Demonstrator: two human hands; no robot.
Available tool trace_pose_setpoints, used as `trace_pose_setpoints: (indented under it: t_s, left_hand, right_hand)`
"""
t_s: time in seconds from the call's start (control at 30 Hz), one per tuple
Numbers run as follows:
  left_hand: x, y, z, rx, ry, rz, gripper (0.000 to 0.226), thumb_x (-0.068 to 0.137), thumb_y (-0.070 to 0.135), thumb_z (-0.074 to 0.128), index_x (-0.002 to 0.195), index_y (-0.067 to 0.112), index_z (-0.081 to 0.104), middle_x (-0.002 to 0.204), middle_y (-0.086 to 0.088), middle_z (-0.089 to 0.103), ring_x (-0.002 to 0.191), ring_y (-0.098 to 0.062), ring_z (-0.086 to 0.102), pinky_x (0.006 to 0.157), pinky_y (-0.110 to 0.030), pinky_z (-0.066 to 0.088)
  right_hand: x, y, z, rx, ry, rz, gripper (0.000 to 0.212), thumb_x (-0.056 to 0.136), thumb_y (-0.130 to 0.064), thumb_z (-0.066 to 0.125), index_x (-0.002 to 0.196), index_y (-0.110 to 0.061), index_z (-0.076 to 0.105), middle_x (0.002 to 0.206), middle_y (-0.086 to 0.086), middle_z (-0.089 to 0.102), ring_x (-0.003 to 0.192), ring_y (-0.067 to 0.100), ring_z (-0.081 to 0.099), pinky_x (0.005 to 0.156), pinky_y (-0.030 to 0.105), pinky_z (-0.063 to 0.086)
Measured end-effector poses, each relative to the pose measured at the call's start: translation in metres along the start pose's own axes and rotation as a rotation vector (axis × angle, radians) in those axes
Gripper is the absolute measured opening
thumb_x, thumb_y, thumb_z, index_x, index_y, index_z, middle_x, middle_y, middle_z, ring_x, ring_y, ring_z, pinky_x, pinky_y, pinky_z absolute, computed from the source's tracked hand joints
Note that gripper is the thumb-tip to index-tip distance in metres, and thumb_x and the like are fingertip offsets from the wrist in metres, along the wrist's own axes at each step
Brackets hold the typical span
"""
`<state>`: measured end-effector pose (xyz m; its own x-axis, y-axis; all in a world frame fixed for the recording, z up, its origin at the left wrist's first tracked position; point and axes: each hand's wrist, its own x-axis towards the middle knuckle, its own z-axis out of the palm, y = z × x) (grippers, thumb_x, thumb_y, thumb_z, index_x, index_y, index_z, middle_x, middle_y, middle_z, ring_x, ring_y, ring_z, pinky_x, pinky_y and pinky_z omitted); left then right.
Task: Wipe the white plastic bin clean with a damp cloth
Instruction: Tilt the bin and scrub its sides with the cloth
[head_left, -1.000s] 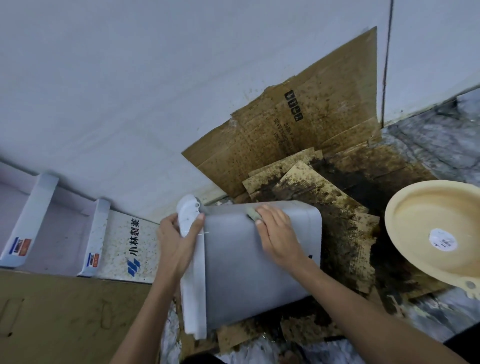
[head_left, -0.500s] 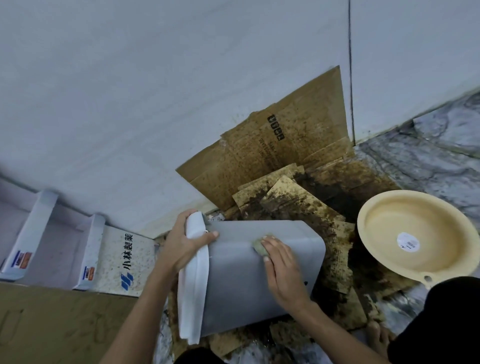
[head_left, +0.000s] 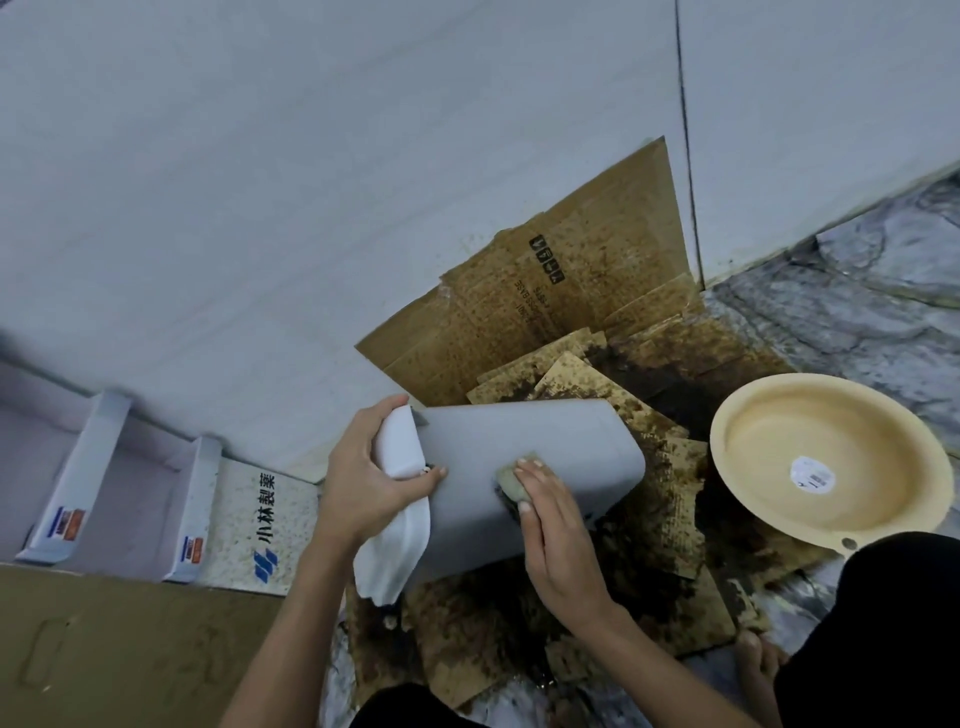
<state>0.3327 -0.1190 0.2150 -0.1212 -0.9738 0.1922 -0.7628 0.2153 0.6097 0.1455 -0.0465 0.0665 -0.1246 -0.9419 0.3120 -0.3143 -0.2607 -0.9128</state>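
Observation:
The white plastic bin (head_left: 519, 447) lies on its side over dirty cardboard, its base pointing right and its white rim (head_left: 400, 499) at the left. My left hand (head_left: 363, 483) grips that rim at its upper end, thumb on the bin's side wall. My right hand (head_left: 556, 535) presses a small greenish cloth pad (head_left: 511, 480) flat against the bin's side wall near its lower edge. Most of the pad is hidden under my fingers.
Stained brown cardboard (head_left: 550, 306) leans on the grey wall and covers the floor under the bin. A cream plastic basin (head_left: 826, 457) sits at the right. A white printed carton (head_left: 249, 519) stands at the left, and brown board (head_left: 130, 649) lies at bottom left.
My right hand has slid the pad down the bin's side, from near the top edge towards the lower edge. The bin has tilted slightly, and my left hand has shifted its hold on the rim.

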Motion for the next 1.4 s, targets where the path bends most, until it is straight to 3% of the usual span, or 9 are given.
trace_pose_setpoints:
  t_s: [0.2,0.37,0.53,0.73,0.87,1.0,1.1,1.3,1.4]
  left_hand:
    - [-0.009,-0.007,0.021,0.016,-0.062,0.043,0.088,0.065,0.030,0.095,0.141,0.031,0.052,0.139,0.017,0.054,0.135,-0.006,0.048,0.110,-0.037,0.043]
    - [-0.011,-0.010,0.023,0.000,-0.070,0.009,0.085,0.064,0.029,0.090,0.137,0.042,0.049,0.140,0.019,0.050,0.136,-0.003,0.044,0.108,-0.026,0.037]
    - [-0.012,-0.010,0.024,-0.042,-0.040,-0.057,0.081,0.061,0.025,0.083,0.134,0.037,0.049,0.133,0.029,0.047,0.127,0.010,0.042,0.099,-0.012,0.034]
    - [-0.011,-0.010,0.034,-0.090,-0.008,-0.020,0.077,0.061,0.019,0.078,0.129,0.039,0.048,0.124,0.031,0.047,0.121,0.006,0.046,0.092,-0.007,0.036]
    - [-0.009,-0.010,0.039,-0.142,0.037,0.006,0.057,0.075,0.038,0.070,0.128,0.035,0.051,0.125,0.023,0.053,0.122,-0.003,0.051,0.097,-0.012,0.037]
    - [-0.009,-0.009,0.044,-0.162,0.100,-0.027,0.050,0.078,0.040,0.065,0.126,0.038,0.052,0.130,0.013,0.056,0.126,-0.004,0.051,0.101,-0.015,0.038]
    - [-0.008,-0.012,0.047,-0.146,0.128,-0.044,0.048,0.080,0.042,0.063,0.127,0.036,0.053,0.129,0.011,0.056,0.126,-0.009,0.051,0.102,-0.027,0.041]
    - [-0.006,-0.015,0.049,-0.092,0.163,-0.035,0.041,0.085,0.041,0.059,0.126,0.036,0.053,0.128,0.012,0.057,0.125,-0.009,0.051,0.104,-0.031,0.041]
    - [-0.007,-0.023,0.045,-0.061,0.165,-0.051,0.041,0.085,0.042,0.057,0.125,0.036,0.055,0.127,0.010,0.057,0.125,-0.012,0.052,0.105,-0.036,0.041]
  right_hand:
    - [0.005,-0.003,0.017,-0.019,-0.031,0.005,0.040,0.105,-0.023,0.037,0.144,-0.019,0.045,0.151,-0.008,0.041,0.144,0.006,0.030,0.116,0.043,0.032]
    - [0.010,0.003,0.021,-0.079,-0.083,-0.020,0.040,0.105,-0.022,0.038,0.144,-0.020,0.045,0.152,-0.008,0.040,0.145,0.004,0.027,0.119,0.041,0.027]
    - [0.031,0.018,0.012,-0.088,-0.111,-0.008,0.039,0.105,-0.022,0.040,0.143,-0.018,0.047,0.150,-0.007,0.043,0.143,0.002,0.029,0.119,0.036,0.026]
    - [0.035,0.020,0.012,-0.113,-0.131,-0.067,0.039,0.103,-0.017,0.043,0.142,-0.016,0.048,0.150,-0.004,0.045,0.144,0.005,0.030,0.120,0.036,0.025]
    - [0.049,-0.006,0.032,-0.096,-0.164,-0.149,0.039,0.102,-0.015,0.045,0.140,-0.013,0.050,0.148,0.000,0.047,0.143,0.009,0.034,0.120,0.030,0.025]
    - [0.096,-0.014,0.047,-0.083,-0.191,-0.033,0.038,0.101,-0.017,0.044,0.139,-0.012,0.051,0.146,0.006,0.049,0.141,0.018,0.038,0.116,0.038,0.033]
    - [0.115,0.003,0.041,-0.201,-0.196,-0.026,0.039,0.102,-0.021,0.041,0.138,-0.012,0.051,0.145,0.006,0.051,0.139,0.021,0.039,0.113,0.044,0.034]
    - [0.085,0.015,0.010,-0.312,-0.472,-0.078,0.061,0.104,-0.046,0.025,0.157,-0.025,0.004,0.165,-0.009,-0.002,0.149,0.003,-0.009,0.122,0.032,0.001]
    - [0.066,0.005,0.011,-0.368,-0.502,-0.170,0.059,0.105,-0.042,0.021,0.157,-0.023,0.002,0.165,-0.007,-0.006,0.149,0.004,-0.013,0.123,0.033,-0.003]
